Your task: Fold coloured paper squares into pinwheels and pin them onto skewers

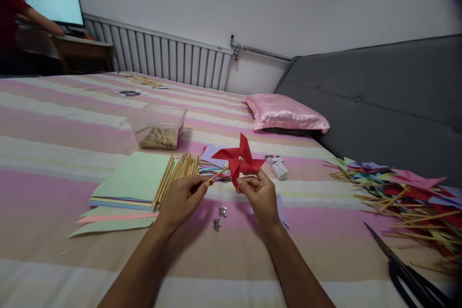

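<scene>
Between my hands is a red paper pinwheel [244, 162] with a silver pin at its centre and a thin wooden stick behind it. My left hand [185, 198] pinches the stick. My right hand [260, 197] is closed on a lower edge of the red paper. Below them on the striped sheet lie two small clusters of silver pins [217, 224]. To the left, a bundle of wooden sticks [176, 173] rests beside a stack of coloured paper [132, 176]. Smaller coloured squares [212, 158] lie behind the pinwheel, and a purple sheet [282, 211] is partly hidden by my right hand.
A clear plastic box [159, 127] holds more sticks. On the right are a pile of finished pinwheels [407, 192] and black-handled scissors [404, 269]. A small white box [279, 170] and a pink pillow [287, 113] sit farther back. Another person [18, 24] is at the far left.
</scene>
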The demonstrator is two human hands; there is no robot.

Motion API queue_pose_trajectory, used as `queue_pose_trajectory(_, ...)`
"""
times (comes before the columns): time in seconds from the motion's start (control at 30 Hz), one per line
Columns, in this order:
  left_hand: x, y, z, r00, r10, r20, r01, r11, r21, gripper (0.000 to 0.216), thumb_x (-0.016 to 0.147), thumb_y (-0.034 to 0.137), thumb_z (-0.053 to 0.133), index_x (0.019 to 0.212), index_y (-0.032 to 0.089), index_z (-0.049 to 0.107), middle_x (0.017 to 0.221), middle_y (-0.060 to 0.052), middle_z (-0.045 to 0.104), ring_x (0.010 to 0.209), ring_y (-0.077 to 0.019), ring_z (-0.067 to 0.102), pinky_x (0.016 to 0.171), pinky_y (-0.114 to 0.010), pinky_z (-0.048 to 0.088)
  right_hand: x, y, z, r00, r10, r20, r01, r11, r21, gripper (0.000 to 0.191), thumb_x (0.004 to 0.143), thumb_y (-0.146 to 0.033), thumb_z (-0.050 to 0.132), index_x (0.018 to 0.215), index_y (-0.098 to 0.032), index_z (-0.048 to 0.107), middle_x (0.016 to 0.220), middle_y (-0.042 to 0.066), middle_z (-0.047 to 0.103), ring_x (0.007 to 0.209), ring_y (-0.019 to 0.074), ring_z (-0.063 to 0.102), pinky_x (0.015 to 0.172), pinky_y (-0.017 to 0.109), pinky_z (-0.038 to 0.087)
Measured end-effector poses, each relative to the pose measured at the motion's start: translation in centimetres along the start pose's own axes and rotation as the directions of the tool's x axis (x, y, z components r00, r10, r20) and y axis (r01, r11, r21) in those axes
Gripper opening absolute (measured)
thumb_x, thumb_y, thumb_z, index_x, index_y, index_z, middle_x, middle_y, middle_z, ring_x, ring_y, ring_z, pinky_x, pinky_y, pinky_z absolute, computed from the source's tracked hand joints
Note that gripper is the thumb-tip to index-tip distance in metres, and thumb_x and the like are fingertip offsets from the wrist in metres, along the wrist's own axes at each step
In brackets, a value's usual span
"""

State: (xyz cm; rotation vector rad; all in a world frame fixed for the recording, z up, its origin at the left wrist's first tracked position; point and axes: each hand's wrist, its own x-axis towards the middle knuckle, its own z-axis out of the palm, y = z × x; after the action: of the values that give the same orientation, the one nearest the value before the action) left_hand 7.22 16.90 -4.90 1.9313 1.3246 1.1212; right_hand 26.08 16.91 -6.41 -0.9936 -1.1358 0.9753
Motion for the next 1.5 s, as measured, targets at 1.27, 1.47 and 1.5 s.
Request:
queue_pose_trajectory(1.27,0.0,0.3,0.2,0.983,0.153,0.102,-0.164,0.98,0.113,0.025,0.084,0.025,0.049,0.078,0.015,0.071,0.066,-0.003,0.064,0.057,-0.0121,0.052,0.055,-0.023,0.036,0.9,0.2,-1.0,0.988,0.006,-0.152,0.022,0.983,0.185,0.035,0.065,-0.034,0.075,0.093,-0.015,0.067,0.094,0.008,0.072,0.088,0.0245,0.067,0.078,0.038,0.053)
queue_pose_trajectory(1.47,0.1,0.4,0.3,0.984,0.142,0.111,-0.154,0.982,0.107,0.025,0.083,0.025,0.048,0.074,0.015,0.07,0.066,-0.003,0.063,0.058,-0.0124,0.053,0.055,-0.023,0.037,1.0,0.4,-1.0,0.986,0.028,-0.163,0.002,0.984,0.177,0.036,0.063,-0.035,0.076,0.091,-0.014,0.067,0.093,0.009,0.073,0.087,0.0249,0.068,0.079,0.039,0.054)
queue_pose_trajectory(1.5,0.1,0.4,0.3,0.984,0.136,0.114,-0.148,0.983,0.105,0.025,0.083,0.025,0.048,0.074,0.015,0.07,0.067,-0.004,0.064,0.059,-0.0126,0.053,0.056,-0.023,0.037,1.0,0.4,-1.0,0.986,0.024,-0.164,0.005,0.985,0.175,0.036,0.063,-0.035,0.076,0.092,-0.014,0.067,0.094,0.009,0.073,0.088,0.0249,0.067,0.079,0.04,0.053)
